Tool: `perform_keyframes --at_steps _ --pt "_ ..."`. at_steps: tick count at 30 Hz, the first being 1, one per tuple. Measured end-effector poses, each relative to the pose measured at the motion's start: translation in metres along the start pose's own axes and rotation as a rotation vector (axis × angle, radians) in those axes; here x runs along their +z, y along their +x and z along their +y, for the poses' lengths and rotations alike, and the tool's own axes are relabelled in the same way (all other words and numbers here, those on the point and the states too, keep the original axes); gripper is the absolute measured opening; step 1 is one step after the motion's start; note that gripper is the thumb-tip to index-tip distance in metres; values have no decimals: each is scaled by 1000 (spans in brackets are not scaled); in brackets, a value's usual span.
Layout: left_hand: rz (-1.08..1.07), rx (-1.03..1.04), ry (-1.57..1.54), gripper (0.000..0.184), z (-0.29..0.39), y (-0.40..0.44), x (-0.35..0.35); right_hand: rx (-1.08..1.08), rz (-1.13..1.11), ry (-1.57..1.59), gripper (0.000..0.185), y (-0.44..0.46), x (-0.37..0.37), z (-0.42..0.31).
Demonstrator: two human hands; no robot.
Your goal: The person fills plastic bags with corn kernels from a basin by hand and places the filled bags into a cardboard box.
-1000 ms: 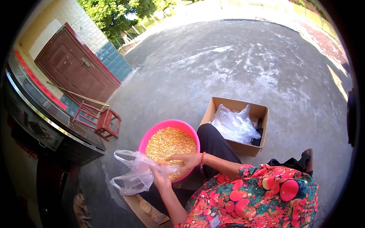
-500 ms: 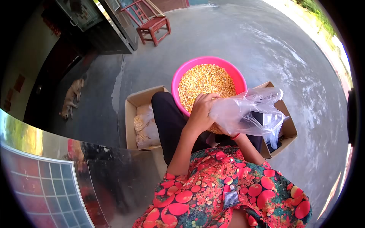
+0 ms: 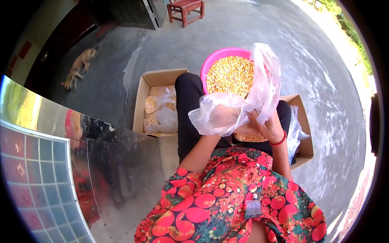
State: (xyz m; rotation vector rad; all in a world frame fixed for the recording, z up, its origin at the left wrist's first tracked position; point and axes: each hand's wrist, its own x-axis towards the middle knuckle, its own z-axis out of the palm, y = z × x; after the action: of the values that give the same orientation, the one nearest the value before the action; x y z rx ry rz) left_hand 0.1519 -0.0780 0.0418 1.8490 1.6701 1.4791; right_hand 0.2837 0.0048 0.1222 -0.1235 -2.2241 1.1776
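A clear plastic bag (image 3: 265, 77) holding corn kernels (image 3: 250, 137) rests at my lap, its upper part gathered and split into two loose ends. One end rises over the pink basin (image 3: 207, 67); the other spreads to the left. My right hand (image 3: 267, 128), with a red bracelet at the wrist, is closed on the gathered neck. Behind the left end of the film, my left hand (image 3: 227, 116) grips the plastic; its fingers show only dimly through it. Loose corn kernels (image 3: 230, 75) fill the basin just beyond my knees.
A cardboard box (image 3: 139, 105) at my left contains bagged corn (image 3: 160, 115). Another cardboard box (image 3: 306, 152) with plastic bags (image 3: 298, 129) stands to the right. A dog (image 3: 77, 69) lies on the concrete floor, and a red wooden chair (image 3: 186, 9) is farther back.
The bag's loose top, stretched to the right before, is now parted into one upright end and one leftward end. My right hand has come up into sight; the view has shifted.
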Motion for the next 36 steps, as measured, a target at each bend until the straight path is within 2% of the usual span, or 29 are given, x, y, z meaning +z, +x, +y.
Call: perform_keyframes --at_steps 1,4,6,7,8,9,10,11,12,14,15,16,17,18,20,22,24,26,28,33,36 --pt "-28 14 -65 39 13 4 1 -29 -38 -105 26 1 -5 4" --pt "-77 49 -191 45 26 13 11 14 -58 -107 31 -2 -14 8" --pt "-194 -33 -714 35 27 12 14 414 -67 392 35 -2 -19 3" --pt "-220 -235 -1063 31 39 15 5 374 -17 407 39 -2 -17 2" --pt "-213 -239 -1060 31 36 14 5 524 -187 364 42 -2 -33 6" --pt "-77 -257 -1053 28 33 13 7 576 -264 408 46 -8 -47 29" --pt "58 -271 -1045 25 31 12 8 561 -248 514 50 -10 -42 42" --pt "95 -273 -1033 22 33 13 4 546 -235 621 54 -13 -37 55" --pt "-15 -259 -1222 26 48 18 -12 464 -129 790 58 -10 -19 52" --pt "64 -246 -1235 34 39 15 -12 534 -219 733 58 -12 -13 49" --pt "121 -280 -1147 35 29 14 -11 567 -266 703 58 -13 -10 47" --pt "173 -318 -1058 37 18 13 -10 525 -353 882 57 -19 -7 77" --pt "140 -271 -1209 36 19 14 -17 497 -451 1059 57 -25 -3 106" --pt "104 -223 -1359 36 23 14 -25 499 -452 1062 57 -26 4 102" --pt "148 -286 -1295 40 33 14 -36 588 -338 1198 54 -29 25 84" --pt "178 -353 -1298 42 30 13 -46 654 -332 1232 55 -28 30 80" --pt "356 -460 -1166 45 21 11 -66 759 -353 1199 51 -26 33 85" --pt "493 -470 -1010 50 13 9 -99 661 -337 1071 57 -18 30 84" --pt "624 -527 -923 52 -2 1 -138 639 -289 1011 55 -13 20 75" --pt "987 -578 -734 43 -69 -53 -221 683 -147 959 48 -19 7 86" --pt "1050 -650 -415 47 -119 -96 -253 702 -76 924 45 -18 3 90"
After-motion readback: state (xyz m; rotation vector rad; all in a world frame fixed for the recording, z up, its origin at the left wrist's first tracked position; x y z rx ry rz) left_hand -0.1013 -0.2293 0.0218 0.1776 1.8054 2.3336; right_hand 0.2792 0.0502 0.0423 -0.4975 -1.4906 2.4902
